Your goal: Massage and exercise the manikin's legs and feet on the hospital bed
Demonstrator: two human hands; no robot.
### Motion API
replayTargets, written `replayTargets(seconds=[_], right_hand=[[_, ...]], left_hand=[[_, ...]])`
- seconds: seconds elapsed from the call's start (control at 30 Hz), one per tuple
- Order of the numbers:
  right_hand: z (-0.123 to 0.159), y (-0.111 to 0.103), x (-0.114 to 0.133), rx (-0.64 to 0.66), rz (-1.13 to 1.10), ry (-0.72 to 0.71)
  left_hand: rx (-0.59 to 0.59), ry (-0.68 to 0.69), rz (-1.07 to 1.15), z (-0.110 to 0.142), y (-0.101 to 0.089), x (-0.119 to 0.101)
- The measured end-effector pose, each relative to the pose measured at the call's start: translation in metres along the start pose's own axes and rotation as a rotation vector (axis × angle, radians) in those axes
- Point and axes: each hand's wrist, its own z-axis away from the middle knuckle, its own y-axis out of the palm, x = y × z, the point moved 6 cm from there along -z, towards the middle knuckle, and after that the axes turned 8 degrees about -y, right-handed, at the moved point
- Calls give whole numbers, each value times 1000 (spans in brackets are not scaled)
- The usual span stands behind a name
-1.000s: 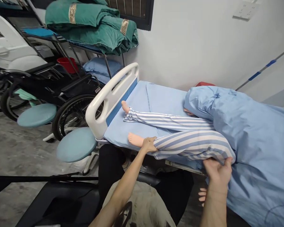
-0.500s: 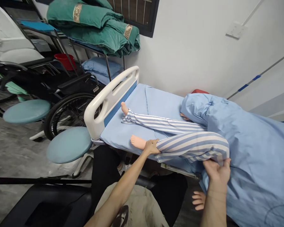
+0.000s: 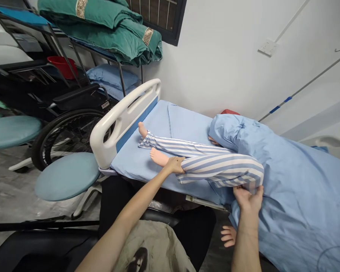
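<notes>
Pale blue sheeting covers the mattress of a hospital bed (image 3: 155, 170), whose foot end is a white moulded plastic board with a blue panel (image 3: 121, 122). On the bed lies a life-size manikin in blue-and-white striped pyjamas (image 3: 215, 166), its bare feet toward that board and its upper body under a loose pale blue cotton cover (image 3: 289, 181). The person's left hand (image 3: 173, 165) sits on the manikin's nearer shin, just above the foot, fingers curled over the striped cloth in a grip. The right hand (image 3: 247, 200) is under the raised knee at the bed's near edge, palm up, fingers spread and cupped against the cloth. A pale manikin hand (image 3: 228, 236) shows below that edge, beside the person's right wrist.

Two round teal padded stools (image 3: 67, 181) stand on the grey concrete floor (image 3: 25, 192) off the bed's foot end, near a black wheelchair (image 3: 68, 139). Beyond the wheelchair, a dark metal rack (image 3: 102, 56) against the wall behind the bed carries folded green quilts (image 3: 99, 28) and blue pillows (image 3: 110, 77), with a red bucket (image 3: 61, 66) close by. Above the bed, a white socket plate (image 3: 268, 48) is fixed on the pale wall (image 3: 215, 64)
</notes>
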Motion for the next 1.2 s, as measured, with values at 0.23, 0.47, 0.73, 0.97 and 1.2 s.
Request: replayTargets(seconds=[0.23,0.47,0.73,0.97,1.2], right_hand=[[12,-6,-27,26,-87,22],[28,-6,-82,84,-148,101],[34,-5,-140,-25,-330,241],[34,-10,-156,-73,-387,270],[30,-21,-164,-84,-362,258]], left_hand=[[2,20,-173,-11,-58,24],[-28,6,-411,11,-114,55],[-63,-7,-735,32,-134,86],[19,5,-840,21,-125,101],[14,-23,-729,37,-119,87]])
